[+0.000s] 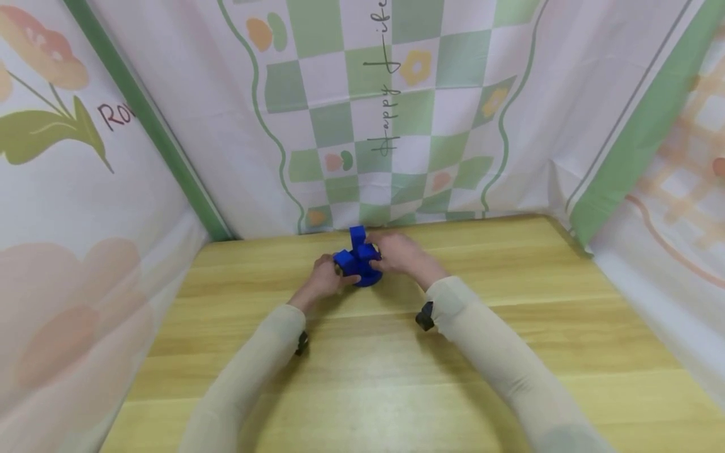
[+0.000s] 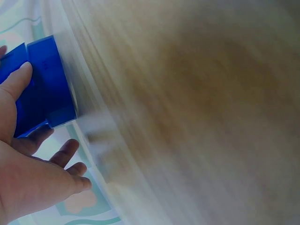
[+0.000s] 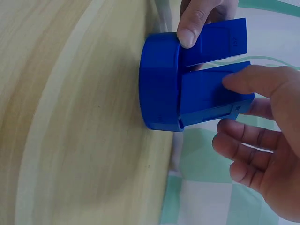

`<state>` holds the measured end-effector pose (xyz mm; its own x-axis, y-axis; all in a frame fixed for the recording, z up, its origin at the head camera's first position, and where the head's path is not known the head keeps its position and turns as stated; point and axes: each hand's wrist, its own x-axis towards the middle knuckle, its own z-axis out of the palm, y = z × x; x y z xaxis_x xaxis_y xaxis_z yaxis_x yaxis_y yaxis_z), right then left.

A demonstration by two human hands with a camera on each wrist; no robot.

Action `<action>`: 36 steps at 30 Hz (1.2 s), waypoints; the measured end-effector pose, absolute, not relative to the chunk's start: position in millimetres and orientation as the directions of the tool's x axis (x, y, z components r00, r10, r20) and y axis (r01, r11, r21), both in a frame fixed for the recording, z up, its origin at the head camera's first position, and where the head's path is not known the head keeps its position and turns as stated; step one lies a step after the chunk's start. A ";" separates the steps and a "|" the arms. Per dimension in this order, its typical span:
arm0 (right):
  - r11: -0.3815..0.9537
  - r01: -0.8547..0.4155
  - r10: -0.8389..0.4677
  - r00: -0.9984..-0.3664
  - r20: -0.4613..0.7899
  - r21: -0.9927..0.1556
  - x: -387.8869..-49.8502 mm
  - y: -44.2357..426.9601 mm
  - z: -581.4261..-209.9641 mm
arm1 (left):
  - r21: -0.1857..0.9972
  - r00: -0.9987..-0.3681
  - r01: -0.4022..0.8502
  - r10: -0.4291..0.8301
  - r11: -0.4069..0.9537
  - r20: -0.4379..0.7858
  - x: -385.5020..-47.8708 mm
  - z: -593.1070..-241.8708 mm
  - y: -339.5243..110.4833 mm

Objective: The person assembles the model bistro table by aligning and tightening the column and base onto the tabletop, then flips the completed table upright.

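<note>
At the far side of the table stands a blue piece with a round base (image 3: 159,82) and several rectangular blue blocks rising from it. My right hand (image 1: 399,251) pinches one block (image 3: 206,91), its thumb on the face and index finger behind, while the other fingers hang loosely curled. On the opposite side, my left hand (image 1: 324,278) holds another block (image 3: 218,42) close to the base, thumb in front. A taller-looking block (image 1: 357,234) sticks up at the back, touched by neither thumb. The blocks' lower ends are hidden inside the base.
The wooden table (image 1: 362,377) ends just behind the blue piece, where a checked green and white cloth (image 1: 391,126) hangs. More printed cloth (image 1: 85,251) encloses the left and right sides. Dark wrist cameras (image 1: 425,316) sit under both sleeves.
</note>
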<state>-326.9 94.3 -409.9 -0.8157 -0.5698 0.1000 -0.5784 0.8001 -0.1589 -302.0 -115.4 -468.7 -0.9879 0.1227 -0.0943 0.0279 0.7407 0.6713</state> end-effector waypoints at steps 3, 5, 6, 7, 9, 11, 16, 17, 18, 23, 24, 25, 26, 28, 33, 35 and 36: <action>0.819 -0.548 -0.538 -0.836 0.105 -0.172 -327.4 93.1 -410.3 | 0.670 -0.988 0.019 0.118 0.742 -0.102 -301.7 -467.8 -114.9; 0.844 -0.505 -0.496 -0.863 0.094 -0.180 -326.9 92.1 -410.1 | 0.668 -0.987 0.014 0.116 0.744 -0.109 -301.4 -467.5 -114.8; 0.854 -0.486 -0.479 -0.874 0.084 -0.183 -326.4 91.5 -409.9 | 0.668 -0.987 0.012 0.118 0.744 -0.113 -301.5 -467.9 -114.8; 0.860 -0.476 -0.470 -0.879 0.075 -0.186 -325.7 91.0 -409.7 | 0.667 -0.986 0.013 0.121 0.745 -0.116 -301.7 -468.5 -114.9; 0.854 -0.487 -0.483 -0.873 0.070 -0.184 -324.5 89.9 -409.7 | 0.665 -0.985 0.019 0.128 0.747 -0.116 -301.5 -470.0 -115.2; 0.833 -0.522 -0.516 -0.852 0.082 -0.184 -323.0 89.6 -409.6 | 0.661 -0.985 0.031 0.136 0.750 -0.108 -301.5 -471.4 -115.5; 0.824 -0.521 -0.507 -0.854 0.118 -0.223 -325.8 90.5 -410.5 | 0.667 -0.986 0.034 0.135 0.745 -0.100 -301.4 -469.4 -115.0; 0.838 -0.493 -0.478 -0.870 0.118 -0.234 -326.9 90.9 -411.0 | 0.669 -0.986 0.031 0.133 0.743 -0.101 -301.4 -468.9 -114.7; 0.852 -0.463 -0.449 -0.886 0.116 -0.243 -327.8 91.4 -411.5 | 0.670 -0.986 0.026 0.131 0.742 -0.107 -301.5 -468.8 -114.7; 0.874 -0.409 -0.396 -0.913 0.103 -0.262 -328.2 93.2 -413.2 | 0.668 -0.984 0.017 0.132 0.744 -0.122 -301.5 -470.1 -115.1; 0.870 -0.419 -0.406 -0.908 0.104 -0.261 -328.3 93.4 -413.1 | 0.668 -0.984 0.020 0.135 0.744 -0.120 -301.6 -470.4 -115.3; 0.866 -0.428 -0.415 -0.904 0.104 -0.260 -328.4 93.5 -412.9 | 0.670 -0.984 0.024 0.137 0.742 -0.117 -301.6 -470.4 -115.3; 0.865 -0.432 -0.418 -0.902 0.107 -0.257 -328.5 93.6 -412.6 | 0.670 -0.984 0.028 0.139 0.742 -0.113 -301.7 -470.4 -115.7; 0.876 -0.418 -0.404 -0.908 0.109 -0.239 -328.5 93.6 -411.5 | 0.676 -0.984 0.032 0.141 0.736 -0.107 -301.9 -469.9 -116.1; 0.896 -0.382 -0.368 -0.924 0.102 -0.226 -327.9 94.2 -409.3 | 0.675 -0.984 0.032 0.142 0.738 -0.109 -301.9 -468.4 -116.8; 0.878 -0.423 -0.409 -0.906 0.110 -0.223 -328.1 94.8 -409.4 | 0.669 -0.984 0.031 0.140 0.742 -0.109 -301.9 -468.4 -117.0; 0.868 -0.445 -0.430 -0.896 0.116 -0.222 -328.1 95.1 -409.6 | 0.668 -0.984 0.030 0.138 0.743 -0.109 -301.9 -468.4 -116.9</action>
<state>-328.1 95.1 -409.6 -0.8956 -0.4295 0.1158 -0.4448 0.8678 -0.2216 -301.9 -116.9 -468.4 -0.9845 0.1378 -0.1089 0.0301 0.7433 0.6683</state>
